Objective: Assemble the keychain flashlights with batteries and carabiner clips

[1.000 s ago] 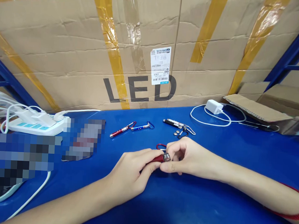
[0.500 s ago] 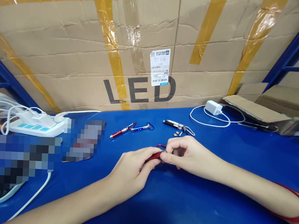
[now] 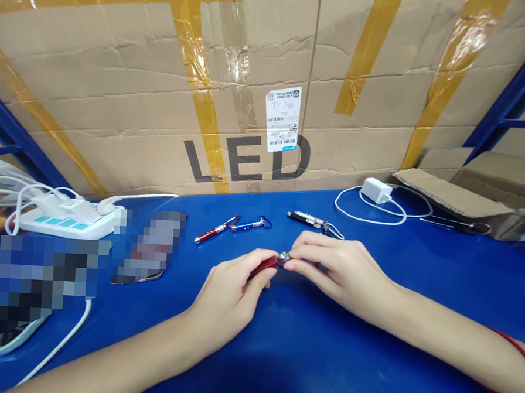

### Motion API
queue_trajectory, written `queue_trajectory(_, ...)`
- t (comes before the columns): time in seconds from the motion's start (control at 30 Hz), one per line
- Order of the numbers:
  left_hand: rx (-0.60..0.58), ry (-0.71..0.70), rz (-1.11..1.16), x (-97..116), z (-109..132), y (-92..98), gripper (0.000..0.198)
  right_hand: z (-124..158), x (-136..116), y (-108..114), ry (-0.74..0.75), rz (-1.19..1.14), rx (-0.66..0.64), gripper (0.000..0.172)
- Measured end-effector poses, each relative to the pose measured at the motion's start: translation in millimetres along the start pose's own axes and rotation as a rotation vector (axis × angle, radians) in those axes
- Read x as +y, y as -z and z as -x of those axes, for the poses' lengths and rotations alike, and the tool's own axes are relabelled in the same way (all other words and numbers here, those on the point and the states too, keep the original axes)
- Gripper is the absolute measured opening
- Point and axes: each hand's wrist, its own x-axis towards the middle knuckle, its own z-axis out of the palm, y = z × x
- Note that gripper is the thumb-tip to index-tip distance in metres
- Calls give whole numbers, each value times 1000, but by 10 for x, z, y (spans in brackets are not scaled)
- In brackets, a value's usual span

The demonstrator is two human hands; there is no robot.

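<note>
My left hand (image 3: 235,292) is closed round a small red keychain flashlight (image 3: 264,267), held just above the blue table. At its right end a shiny silver tip (image 3: 284,257) shows, and the thumb and fingers of my right hand (image 3: 336,265) pinch it. Whether that tip is joined to the red body I cannot tell. Behind my hands lie another red keychain flashlight (image 3: 211,234) with a red clip, a blue one (image 3: 247,225), and a black one and a silver one (image 3: 303,217) side by side, partly hidden by my right hand.
A white power strip (image 3: 67,224) with plugs and cables stands at left, near two blurred-out devices, one a phone-like slab (image 3: 149,246). A white charger (image 3: 376,191) with a looped cable lies at back right, beside an open cardboard box (image 3: 447,191). A large carton (image 3: 152,126) backs the table.
The silver tip of the flashlight has come into sight between my hands. My right fingers have straightened, and that hand now covers the small round metal pieces on the table.
</note>
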Motion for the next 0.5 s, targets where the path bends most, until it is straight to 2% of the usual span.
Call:
queue_trajectory(0.23,-5,30,35,0,2,6,27,21,23,7,138,304,65,32)
queue_trajectory(0.5,-12,-19,86,15,0,9,28,24,10,-2,125,241,30,26)
